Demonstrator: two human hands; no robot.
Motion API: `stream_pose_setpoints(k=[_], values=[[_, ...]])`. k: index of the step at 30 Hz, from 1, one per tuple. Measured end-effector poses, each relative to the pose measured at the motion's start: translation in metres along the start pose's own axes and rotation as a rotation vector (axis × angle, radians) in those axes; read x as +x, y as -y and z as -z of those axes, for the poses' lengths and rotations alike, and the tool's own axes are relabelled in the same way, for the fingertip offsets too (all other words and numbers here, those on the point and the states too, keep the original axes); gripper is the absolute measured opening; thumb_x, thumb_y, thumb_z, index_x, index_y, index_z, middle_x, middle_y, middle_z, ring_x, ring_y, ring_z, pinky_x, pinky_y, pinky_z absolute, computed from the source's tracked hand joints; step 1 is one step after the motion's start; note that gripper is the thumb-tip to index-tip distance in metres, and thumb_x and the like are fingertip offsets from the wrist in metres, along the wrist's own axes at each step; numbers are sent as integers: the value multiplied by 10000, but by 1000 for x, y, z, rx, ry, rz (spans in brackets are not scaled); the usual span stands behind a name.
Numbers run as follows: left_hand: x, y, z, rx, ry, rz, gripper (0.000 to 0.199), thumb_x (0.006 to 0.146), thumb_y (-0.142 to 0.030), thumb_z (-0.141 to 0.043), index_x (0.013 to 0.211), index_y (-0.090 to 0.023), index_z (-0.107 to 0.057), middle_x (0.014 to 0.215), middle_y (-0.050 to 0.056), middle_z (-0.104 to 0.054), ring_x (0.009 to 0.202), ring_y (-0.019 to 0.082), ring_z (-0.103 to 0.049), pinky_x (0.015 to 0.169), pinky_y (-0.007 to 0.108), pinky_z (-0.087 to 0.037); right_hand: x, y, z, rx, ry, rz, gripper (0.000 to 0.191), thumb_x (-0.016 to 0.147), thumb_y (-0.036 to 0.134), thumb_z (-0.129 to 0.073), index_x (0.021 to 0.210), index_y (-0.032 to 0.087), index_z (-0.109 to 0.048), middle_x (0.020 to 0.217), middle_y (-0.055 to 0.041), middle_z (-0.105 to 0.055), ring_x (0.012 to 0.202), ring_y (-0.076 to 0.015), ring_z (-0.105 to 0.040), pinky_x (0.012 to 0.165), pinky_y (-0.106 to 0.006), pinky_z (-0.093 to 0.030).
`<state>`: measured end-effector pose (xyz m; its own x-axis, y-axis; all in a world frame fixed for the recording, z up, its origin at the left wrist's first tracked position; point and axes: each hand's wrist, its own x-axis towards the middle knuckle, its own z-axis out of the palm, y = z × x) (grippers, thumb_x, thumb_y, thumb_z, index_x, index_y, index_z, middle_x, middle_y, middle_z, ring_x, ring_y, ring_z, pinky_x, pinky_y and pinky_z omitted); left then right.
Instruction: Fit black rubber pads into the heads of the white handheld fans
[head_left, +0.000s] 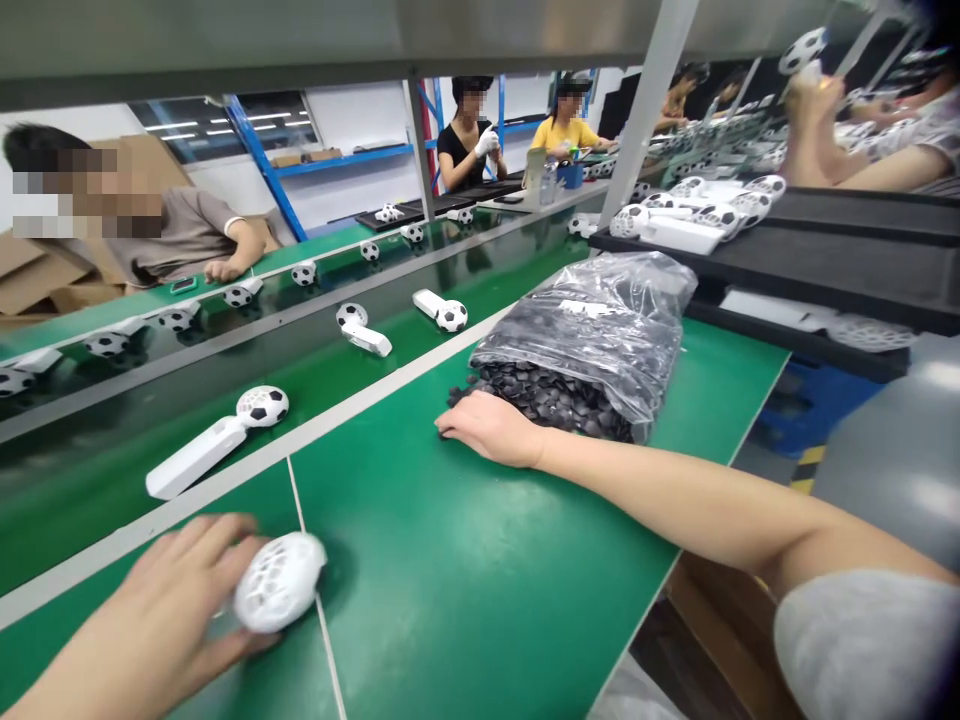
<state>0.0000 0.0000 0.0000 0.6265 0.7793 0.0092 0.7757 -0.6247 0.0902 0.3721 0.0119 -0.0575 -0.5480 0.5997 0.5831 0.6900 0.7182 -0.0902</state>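
Two hands worked the green bench (pixel 480 600): the left hand (pixel 161 625) curled loosely around a white fan cover (pixel 279 581), well left of the plastic bag (pixel 592 335), while the right hand (pixel 491 428) lay flat at the bag's mouth, possibly pinching small dark discs (pixel 547 395); no legible writing.

**Bare forearms, grey at the shoulder**

Both of the person's arms are uncovered from the wrist up: no gloves, no watch, no bands or rings that show. The left hand (pixel 161 610) has its fingers and the back of the hand in view, with only a short stretch of forearm before the picture's edge. The right hand (pixel 491 425) leads into a long bare forearm, ending at a light grey short sleeve (pixel 862 640) of soft, plain fabric.
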Motion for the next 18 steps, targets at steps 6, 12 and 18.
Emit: stream_pose_setpoints(k=[6,12,18], values=[[57,-92,-13,-39,172,-19,405,802,-566,-408,927,-198,-518,872,75,-606,739,247,-590,630,343,-456,18,14,17,236,-68,-134,60,828,104,-625,808,157,-604,810,-27,-561,806,-175,-499,749,-287,-414],[83,-119,-22,-65,169,304,549,806,-569,-359,1179,-168,-405,1062,131,-581,904,325,-592,673,405,-470,26,22,22,699,-70,-326,71,816,82,-615,799,145,-585,756,21,-578,680,-114,-523,650,-225,-417],[93,-107,-22,-385,63,167,896,662,-556,-593,1386,-225,-182,1342,109,-389,1193,289,-422,934,392,-395,20,37,26,844,14,-373,64,798,101,-645,783,156,-616,800,9,-568,732,-127,-530,694,-252,-434]])
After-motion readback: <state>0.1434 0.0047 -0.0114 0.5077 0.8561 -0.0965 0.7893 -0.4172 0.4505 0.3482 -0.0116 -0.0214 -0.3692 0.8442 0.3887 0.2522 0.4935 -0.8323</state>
